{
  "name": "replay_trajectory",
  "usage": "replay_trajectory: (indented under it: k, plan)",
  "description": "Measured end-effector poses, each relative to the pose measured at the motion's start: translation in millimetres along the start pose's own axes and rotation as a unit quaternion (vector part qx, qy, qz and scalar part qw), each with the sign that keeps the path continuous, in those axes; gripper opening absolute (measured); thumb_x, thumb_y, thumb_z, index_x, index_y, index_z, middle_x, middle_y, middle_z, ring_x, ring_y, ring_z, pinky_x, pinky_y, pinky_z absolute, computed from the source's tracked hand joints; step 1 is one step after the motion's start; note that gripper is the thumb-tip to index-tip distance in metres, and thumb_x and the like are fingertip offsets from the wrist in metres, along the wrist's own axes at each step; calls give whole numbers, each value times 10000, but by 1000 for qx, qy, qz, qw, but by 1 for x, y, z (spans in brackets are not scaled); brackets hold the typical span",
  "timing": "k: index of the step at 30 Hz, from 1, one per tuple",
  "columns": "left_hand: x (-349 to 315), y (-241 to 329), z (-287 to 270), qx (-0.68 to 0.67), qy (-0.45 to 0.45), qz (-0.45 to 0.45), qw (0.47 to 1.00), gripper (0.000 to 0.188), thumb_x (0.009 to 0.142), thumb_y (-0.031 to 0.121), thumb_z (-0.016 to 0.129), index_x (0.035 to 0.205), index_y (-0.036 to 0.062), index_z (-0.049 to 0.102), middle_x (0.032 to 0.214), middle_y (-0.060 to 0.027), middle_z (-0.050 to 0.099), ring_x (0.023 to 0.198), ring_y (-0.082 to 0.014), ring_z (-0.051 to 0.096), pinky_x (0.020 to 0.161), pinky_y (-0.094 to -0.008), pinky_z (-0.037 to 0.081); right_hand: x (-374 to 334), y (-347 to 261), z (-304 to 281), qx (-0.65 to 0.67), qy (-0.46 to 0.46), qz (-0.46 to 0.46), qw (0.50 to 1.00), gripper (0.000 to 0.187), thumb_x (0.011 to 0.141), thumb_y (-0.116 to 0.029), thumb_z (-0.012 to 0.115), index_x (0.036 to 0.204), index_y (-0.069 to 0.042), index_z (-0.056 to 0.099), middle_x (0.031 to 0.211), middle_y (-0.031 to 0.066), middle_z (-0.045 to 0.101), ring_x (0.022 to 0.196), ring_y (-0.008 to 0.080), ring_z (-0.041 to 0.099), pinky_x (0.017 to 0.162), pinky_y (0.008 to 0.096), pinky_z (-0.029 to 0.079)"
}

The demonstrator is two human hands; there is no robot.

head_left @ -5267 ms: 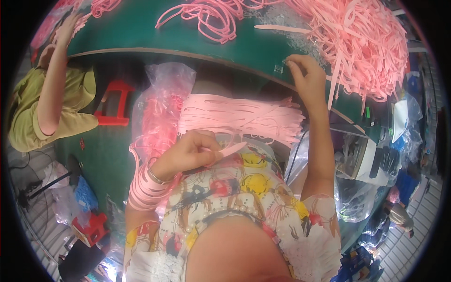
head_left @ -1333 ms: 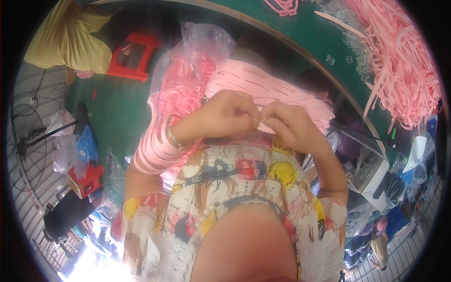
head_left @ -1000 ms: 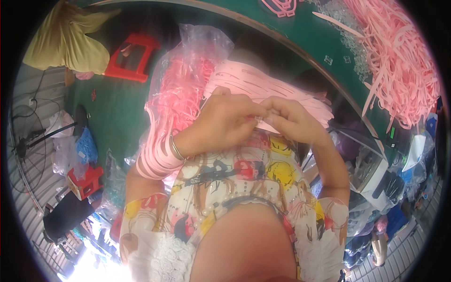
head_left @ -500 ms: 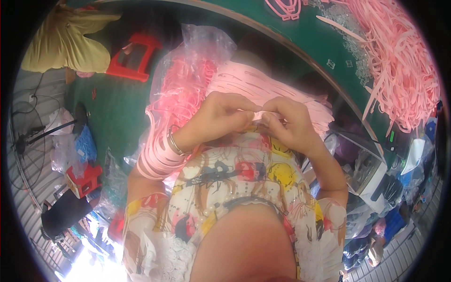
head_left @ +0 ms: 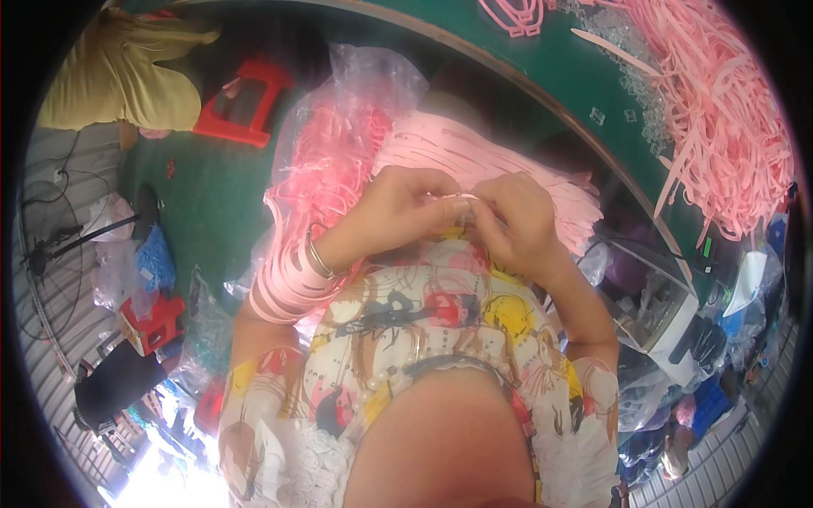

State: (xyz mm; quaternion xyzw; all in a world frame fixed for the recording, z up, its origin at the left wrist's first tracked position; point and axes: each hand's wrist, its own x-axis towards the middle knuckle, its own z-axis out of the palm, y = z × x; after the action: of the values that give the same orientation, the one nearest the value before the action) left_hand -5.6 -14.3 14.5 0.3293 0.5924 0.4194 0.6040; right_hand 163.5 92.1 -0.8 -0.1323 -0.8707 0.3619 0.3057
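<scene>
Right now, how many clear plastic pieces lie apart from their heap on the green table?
2: a left piece nearer the edge of the green table, a right piece closer to the clear heap. Pink straps may hide others.

Smooth pink straps (head_left: 474,151) look matt and rubbery near a glossy, crinkled plastic bag (head_left: 373,76) and shiny metal bangle (head_left: 318,262).

A head-worn fisheye camera looks down at the hands (head_left: 408,205).
</scene>
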Motion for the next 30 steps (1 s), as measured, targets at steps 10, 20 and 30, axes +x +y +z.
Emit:
replay_trajectory:
  k: [10,20,30]
  plan:
    - [-7,2,3,370,113,321,864,113,784,92,686,870,23,662,743,-108,640,634,-237,603,649,-325,413,3,-4,-14,150,-113,182,965,99,864,-113,581,864,-17,605,683,121,571,610,237,558,582,350,443]
    - [-2,-9,3,375,119,387,834,89,767,52,667,851,45,639,709,-84,607,589,-245,541,618,-338,355,12,9,-11,402,-222,409,788,163,874,-141,516,753,-47,571,626,-45,483,561,34,412,500,205,310]
    - [-4,5,-12,34,-84,94,991,138,888,160,603,892,26,635,723,-28,608,622,-111,554,604,-246,427,22,6,-20,474,-214,366,772,117,850,-138,567,791,-43,603,723,-36,556,666,36,482,560,216,363]
